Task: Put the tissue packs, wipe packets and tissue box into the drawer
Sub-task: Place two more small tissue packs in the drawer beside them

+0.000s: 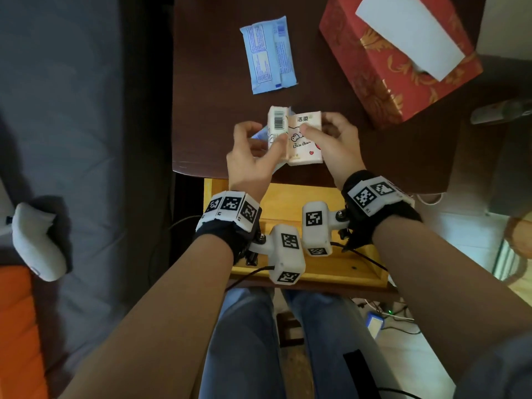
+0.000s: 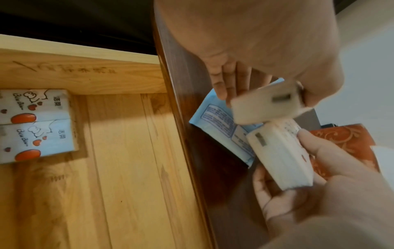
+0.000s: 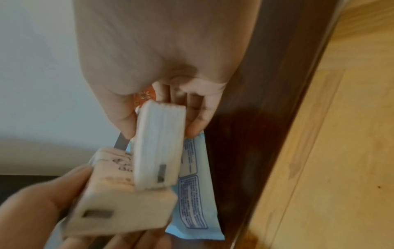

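Because it is the biggest thing left, the red tissue box (image 1: 397, 61) comes first; it sits at the far right corner of the dark tabletop (image 1: 207, 116), with a white tissue sticking out of its top; it looks like thin card, so it is likely light and a bit stiff, and could dent if squeezed hard; holding it by its two long sides looks like the best way.

Next in size is the blue wipe packet (image 1: 269, 54), lying flat near the far edge of the tabletop, well apart from the hands; it looks soft, floppy and smooth, so it may slip; a pinch on one sealed end would likely hold it; a second blue wipe packet (image 2: 221, 121) lies at the near edge, under the hands.

Smallest are the tissue packs; the left hand (image 1: 250, 156) grips one tissue pack (image 1: 277, 128) with thumb and fingers curled round it, barcode side up; the right hand (image 1: 334, 142) grips the other tissue pack (image 1: 305, 139) the same way; the two packs touch side by side above the near edge of the tabletop; they look light and squashy, wrapped in shiny film, so a gentle hold across the short sides suits them.

Below that near edge the yellow wooden drawer (image 2: 119, 151) stands open; two more packs (image 2: 36, 124) already lie flat in one of its corners, touching each other.
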Demonstrator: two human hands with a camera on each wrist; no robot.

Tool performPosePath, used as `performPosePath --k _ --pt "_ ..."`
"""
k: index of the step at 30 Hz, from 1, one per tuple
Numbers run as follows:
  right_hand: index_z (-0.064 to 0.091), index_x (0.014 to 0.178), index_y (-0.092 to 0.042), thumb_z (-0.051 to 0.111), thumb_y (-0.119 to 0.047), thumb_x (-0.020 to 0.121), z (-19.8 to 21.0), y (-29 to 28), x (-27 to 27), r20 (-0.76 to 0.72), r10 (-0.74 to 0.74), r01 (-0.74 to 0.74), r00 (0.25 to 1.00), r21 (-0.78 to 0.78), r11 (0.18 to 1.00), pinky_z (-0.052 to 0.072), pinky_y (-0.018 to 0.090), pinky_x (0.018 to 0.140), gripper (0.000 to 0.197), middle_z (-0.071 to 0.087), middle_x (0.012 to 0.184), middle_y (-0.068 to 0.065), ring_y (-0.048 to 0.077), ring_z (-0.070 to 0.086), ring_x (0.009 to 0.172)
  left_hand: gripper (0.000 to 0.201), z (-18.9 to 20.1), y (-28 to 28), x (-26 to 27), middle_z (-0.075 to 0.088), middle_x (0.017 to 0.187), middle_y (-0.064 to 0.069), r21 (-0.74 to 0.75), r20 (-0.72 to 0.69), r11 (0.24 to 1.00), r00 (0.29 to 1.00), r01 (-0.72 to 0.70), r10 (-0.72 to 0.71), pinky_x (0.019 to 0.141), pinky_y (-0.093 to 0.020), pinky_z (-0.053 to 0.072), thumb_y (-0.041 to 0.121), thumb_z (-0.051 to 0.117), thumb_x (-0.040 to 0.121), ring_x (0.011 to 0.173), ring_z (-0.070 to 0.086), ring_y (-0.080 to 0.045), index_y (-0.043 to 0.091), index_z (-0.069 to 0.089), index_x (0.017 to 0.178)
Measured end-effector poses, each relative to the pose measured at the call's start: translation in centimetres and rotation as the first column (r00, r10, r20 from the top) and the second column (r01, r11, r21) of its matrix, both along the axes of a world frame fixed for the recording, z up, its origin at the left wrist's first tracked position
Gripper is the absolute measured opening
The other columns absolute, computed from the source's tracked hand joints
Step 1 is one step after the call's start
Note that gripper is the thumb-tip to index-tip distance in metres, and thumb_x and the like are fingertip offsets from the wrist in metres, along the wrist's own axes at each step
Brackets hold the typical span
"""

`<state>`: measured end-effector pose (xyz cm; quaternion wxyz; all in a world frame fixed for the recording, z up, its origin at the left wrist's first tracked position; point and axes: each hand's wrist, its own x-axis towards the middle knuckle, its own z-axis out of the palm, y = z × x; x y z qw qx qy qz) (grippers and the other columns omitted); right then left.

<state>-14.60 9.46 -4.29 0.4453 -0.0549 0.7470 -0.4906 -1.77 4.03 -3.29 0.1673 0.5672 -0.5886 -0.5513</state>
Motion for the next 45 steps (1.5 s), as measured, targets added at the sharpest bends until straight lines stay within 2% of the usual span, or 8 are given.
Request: performPosePath --k 11,19,23,27,30,33,39,45 --pt "0.060 0.102 -0.011 0.066 -0.007 0.082 1.4 5.5 2.7 0.144 0.056 -0.052 0.988 -0.033 0.998 0.053 0.015 0.059 0.022 0.067 0.088 -0.002 0.006 0.066 0.073 0.008 -0.6 4.0 3.5 0.061 0.070 0.005 0.190 -0.034 0.981 0.998 -0.050 0.058 0.050 -0.007 0.042 0.014 0.052 0.090 0.053 0.059 0.010 0.008 0.056 0.087" --pt "0.062 0.095 -0.008 0.065 -0.008 0.081 -0.1 9.7 5.4 0.135 0.097 -0.111 0.986 0.099 0.989 0.046 0.010 0.050 0.014 0.065 0.085 0.003 0.011 0.061 0.069 0.017 -2.4 7.1 7.0 0.069 0.085 -0.002 0.359 0.036 0.932 0.997 0.047 -0.064 0.068 -0.026 0.054 0.026 0.060 0.088 0.082 0.068 -0.018 0.011 0.062 0.094" --pt "0.059 0.106 0.000 0.065 -0.016 0.082 -2.9 12.1 7.2 0.134 0.262 -0.284 0.956 0.187 0.941 0.055 0.026 0.070 0.030 0.067 0.104 0.015 0.019 0.064 0.081 0.032 -5.1 8.7 9.0 0.068 0.089 0.001 0.321 0.205 0.932 0.948 0.171 -0.244 0.070 -0.029 0.055 0.033 0.066 0.083 0.076 0.065 -0.014 0.012 0.059 0.105" --pt "0.053 0.116 -0.004 0.062 -0.017 0.085 -6.5 13.4 8.2 0.134 0.351 -0.375 0.927 0.296 0.878 0.053 0.021 0.068 0.034 0.063 0.114 0.011 0.013 0.062 0.082 0.041 -8.4 9.8 10.1 0.062 0.092 0.001 0.240 0.309 0.945 0.906 0.221 -0.291 0.053 -0.014 0.044 0.023 0.069 0.081 0.076 0.060 -0.013 0.018 0.046 0.116" --pt "0.045 0.126 -0.006 0.063 -0.016 0.085 -8.9 13.8 8.5 0.117 0.387 -0.402 0.915 0.363 0.841 0.057 0.032 0.080 0.046 0.060 0.120 0.012 0.020 0.062 0.096 0.038 -10.4 10.2 10.3 0.062 0.092 0.000 0.212 0.330 0.928 0.872 0.306 -0.363 0.047 -0.011 0.042 0.018 0.066 0.083 0.079 0.059 -0.014 0.020 0.046 0.115" --pt "0.044 0.122 -0.007 0.065 -0.015 0.083 -11.2 14.3 8.8 0.081 0.429 -0.421 0.899 0.424 0.802 0.056 0.040 0.085 0.045 0.060 0.120 0.014 0.026 0.063 0.102 0.036 -12.6 10.5 10.2 0.068 0.097 -0.006 0.216 0.351 0.892 0.821 0.396 -0.450 0.061 -0.030 0.053 0.019 0.067 0.082 0.083 0.064 -0.020 0.019 0.048 0.113" --pt "0.044 0.124 -0.010 0.063 -0.019 0.085 -14.0 14.8 8.7 0.078 0.485 -0.449 0.871 0.527 0.722 0.050 0.021 0.067 0.044 0.061 0.122 0.008 0.019 0.061 0.100 0.033 -15.4 10.2 10.0 0.068 0.106 -0.001 0.206 0.422 0.815 0.702 0.542 -0.573 0.066 -0.032 0.056 0.029 0.064 0.084 0.088 0.067 -0.020 0.019 0.052 0.112" --pt "0.053 0.118 -0.012 0.055 -0.015 0.088 -14.4 15.2 8.9 -0.066 0.404 -0.274 0.912 0.635 0.722 0.058 0.031 0.078 0.031 0.053 0.127 0.010 0.027 0.062 0.106 0.029 -15.9 9.5 10.6 0.055 0.130 -0.007 0.107 0.571 0.762 0.587 0.639 -0.573 0.092 -0.043 0.042 0.017 0.054 0.088 0.121 0.046 -0.032 0.024 0.060 0.116"
